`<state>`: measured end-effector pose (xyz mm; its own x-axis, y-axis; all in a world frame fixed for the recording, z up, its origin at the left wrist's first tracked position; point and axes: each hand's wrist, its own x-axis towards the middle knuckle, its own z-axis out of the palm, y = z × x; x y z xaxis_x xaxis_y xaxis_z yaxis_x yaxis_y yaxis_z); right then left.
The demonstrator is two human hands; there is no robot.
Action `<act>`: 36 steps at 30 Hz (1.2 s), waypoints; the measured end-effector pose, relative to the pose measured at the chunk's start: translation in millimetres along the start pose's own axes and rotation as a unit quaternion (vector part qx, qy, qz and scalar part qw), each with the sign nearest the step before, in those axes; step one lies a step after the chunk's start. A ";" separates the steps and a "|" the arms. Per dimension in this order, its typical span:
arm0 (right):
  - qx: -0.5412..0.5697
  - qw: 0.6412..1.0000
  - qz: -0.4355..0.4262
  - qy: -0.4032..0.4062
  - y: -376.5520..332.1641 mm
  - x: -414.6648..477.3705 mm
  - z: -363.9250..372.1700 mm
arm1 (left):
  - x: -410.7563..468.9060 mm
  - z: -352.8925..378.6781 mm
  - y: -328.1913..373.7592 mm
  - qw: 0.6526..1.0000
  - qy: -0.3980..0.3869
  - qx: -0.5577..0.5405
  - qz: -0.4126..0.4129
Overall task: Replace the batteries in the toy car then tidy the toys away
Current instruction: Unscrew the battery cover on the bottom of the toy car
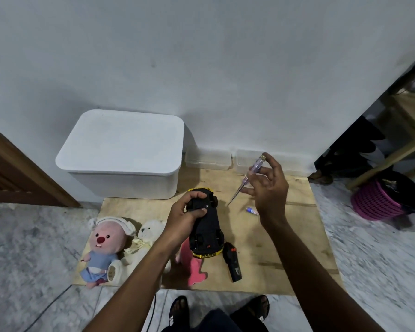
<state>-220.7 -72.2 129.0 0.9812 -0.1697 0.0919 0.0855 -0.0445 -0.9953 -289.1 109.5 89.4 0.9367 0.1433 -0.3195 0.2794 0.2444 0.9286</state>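
Note:
A black toy car [207,230] with gold trim is turned underside up above the wooden board [285,248]. My left hand [186,215] grips its far end. My right hand [271,188] pinches a clear purple screwdriver [246,179], tip pointing down toward the car and apart from it. A small battery [251,210] lies on the board under my right hand. A black remote control [233,261] lies to the right of the car's near end.
A white lidded bin [122,152] stands against the wall, with two clear small containers [209,159] to its right. A pink plush [103,248], a white teddy [149,238] and a pink toy [193,269] lie on the board's left. A pink basket [379,202] stands at right.

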 end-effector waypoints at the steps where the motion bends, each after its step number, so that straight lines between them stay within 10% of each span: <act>1: -0.020 0.999 0.038 0.005 14.3 11.8 -7.1 | 3.6 1.8 -2.0 1.000 0.003 0.001 -0.003; 9: -0.376 0.912 0.074 -0.147 125.0 45.4 -37.3 | 30.3 22.7 -13.8 0.999 0.019 -0.003 -0.039; 25: -0.502 0.822 0.085 -0.255 181.5 48.3 -28.6 | 50.7 47.0 -26.1 0.999 -0.002 0.003 -0.039; 36: -0.227 0.965 -0.101 -0.086 67.5 12.8 -13.3 | 37.3 40.4 -12.0 0.999 -0.012 -0.012 -0.032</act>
<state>-204.7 -90.4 63.4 0.9702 0.0519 0.2365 0.2308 -0.4936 -0.8385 -248.9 73.2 73.9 0.9221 0.1031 -0.3731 0.3338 0.2760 0.9013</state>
